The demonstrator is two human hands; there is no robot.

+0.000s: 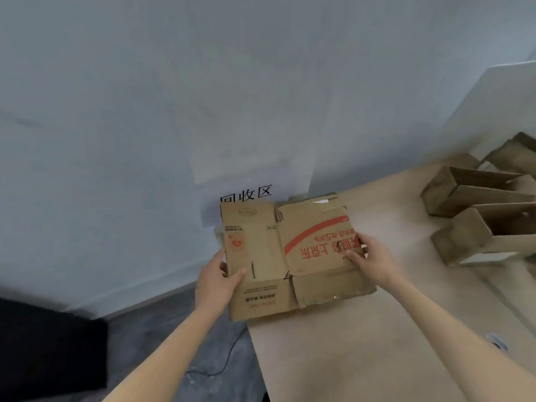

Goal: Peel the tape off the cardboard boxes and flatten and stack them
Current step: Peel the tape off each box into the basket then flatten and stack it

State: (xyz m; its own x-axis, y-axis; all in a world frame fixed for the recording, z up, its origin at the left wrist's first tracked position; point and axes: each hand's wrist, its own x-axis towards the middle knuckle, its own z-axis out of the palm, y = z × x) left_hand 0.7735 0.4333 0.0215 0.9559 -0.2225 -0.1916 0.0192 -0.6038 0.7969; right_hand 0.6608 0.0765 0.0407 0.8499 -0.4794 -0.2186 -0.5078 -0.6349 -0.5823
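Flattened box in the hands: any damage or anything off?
Yes, minor. The flattened box, held by the left hand and right hand, has a ragged, torn top edge with a whitish scuff near its far right corner, and its near right flap sits bent and uneven. It also overhangs the table edge.

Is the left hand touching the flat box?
Touching. The head view shows the left hand gripping the flat box at its left edge, thumb lying on top.

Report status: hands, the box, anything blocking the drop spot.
Left hand and right hand each grip an edge of the flattened box. Box over table corner by the wall sign. Two unflattened boxes sit far right, clear.
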